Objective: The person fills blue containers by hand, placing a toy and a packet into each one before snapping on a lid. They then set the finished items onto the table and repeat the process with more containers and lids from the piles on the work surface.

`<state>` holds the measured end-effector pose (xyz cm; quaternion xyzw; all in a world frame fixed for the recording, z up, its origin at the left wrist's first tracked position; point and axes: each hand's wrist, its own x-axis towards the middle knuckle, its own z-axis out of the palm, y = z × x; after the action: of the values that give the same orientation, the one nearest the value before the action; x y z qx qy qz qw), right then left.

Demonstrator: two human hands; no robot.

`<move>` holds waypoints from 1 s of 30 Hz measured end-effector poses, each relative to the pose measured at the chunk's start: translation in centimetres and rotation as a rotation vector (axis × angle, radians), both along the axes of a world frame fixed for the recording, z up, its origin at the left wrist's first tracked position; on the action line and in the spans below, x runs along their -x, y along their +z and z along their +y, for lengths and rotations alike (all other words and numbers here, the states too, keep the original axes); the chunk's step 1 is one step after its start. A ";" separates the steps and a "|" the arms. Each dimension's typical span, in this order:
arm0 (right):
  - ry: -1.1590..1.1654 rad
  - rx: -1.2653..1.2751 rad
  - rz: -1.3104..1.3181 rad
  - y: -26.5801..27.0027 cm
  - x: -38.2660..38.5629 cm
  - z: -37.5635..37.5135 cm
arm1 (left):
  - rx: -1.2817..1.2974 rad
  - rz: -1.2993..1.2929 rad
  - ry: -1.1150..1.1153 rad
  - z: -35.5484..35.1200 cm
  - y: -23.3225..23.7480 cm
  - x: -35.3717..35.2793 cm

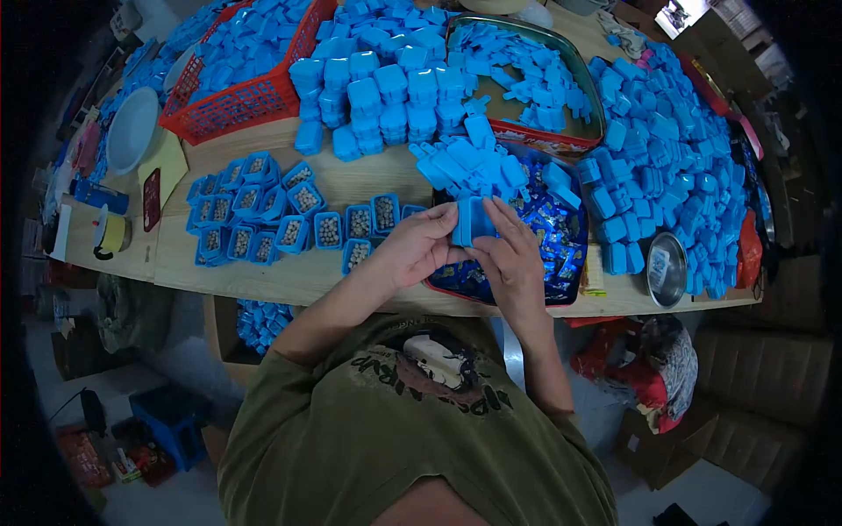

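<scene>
A small blue plastic box (474, 222) is held between my two hands, above the table's front part. My left hand (419, 247) grips its left side, thumb along the top edge. From the right, the fingers of my right hand (511, 252) close around the other side. Under and behind the hands lies a tray of shiny dark-blue packets (560, 230), with loose flat blue plastic pieces (469, 168) heaped at its back. To the left of my left hand stand several open blue boxes (329, 230) filled with small beige balls.
Stacked blue boxes (377, 96) stand at the back, beside a red basket (232, 118). A rimmed tray (599, 114) holds flat blue pieces. More blue boxes (667, 175) pile at the right, near a metal bowl (667, 272). A yellow cup (111, 232) stands far left.
</scene>
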<state>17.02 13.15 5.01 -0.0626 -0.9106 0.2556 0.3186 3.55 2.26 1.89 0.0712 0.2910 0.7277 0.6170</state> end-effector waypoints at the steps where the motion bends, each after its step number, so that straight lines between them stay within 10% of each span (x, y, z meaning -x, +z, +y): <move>1: -0.001 -0.024 -0.005 0.0 0.0 0.0 | 0.000 -0.001 0.002 0.0 0.1 -0.1; 22: -0.003 0.035 -0.137 0.0 -0.3 -1.1 | 0.031 0.054 0.112 0.0 0.1 -1.8; 24: -0.073 0.294 -0.062 -1.3 -1.2 0.6 | 0.020 0.092 0.136 -0.2 -0.7 -0.8; 30: -0.600 -0.137 -0.427 -3.9 -3.6 7.2 | 0.035 0.100 0.110 -0.6 -0.7 -0.1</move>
<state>20.65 20.31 1.06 -0.3570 -0.9128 0.0705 0.1856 3.63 1.65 1.22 0.0804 0.3378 0.7507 0.5620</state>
